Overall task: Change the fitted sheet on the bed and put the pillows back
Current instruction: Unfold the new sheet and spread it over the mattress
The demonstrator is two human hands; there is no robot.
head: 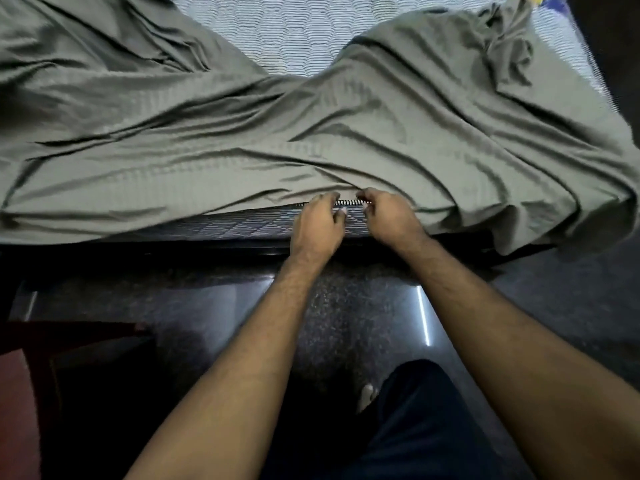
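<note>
A grey-green fitted sheet (242,143) lies loose and wrinkled over the near part of the mattress (294,32), whose striped quilted top shows bare at the far middle. The sheet's near hem runs along the mattress edge. My left hand (317,225) and my right hand (388,214) sit close together at that hem in the middle, fingers curled and pinching the sheet's edge. A strip of the mattress's side (242,225) shows under the hem. No pillows are in view.
A dark bed frame (138,251) runs below the mattress. The floor (363,306) is dark polished stone with a light reflection. A reddish wooden piece (20,375) stands at the lower left. My dark-trousered leg (415,427) is below. A yellow and blue cloth (533,0) peeks in at the top right.
</note>
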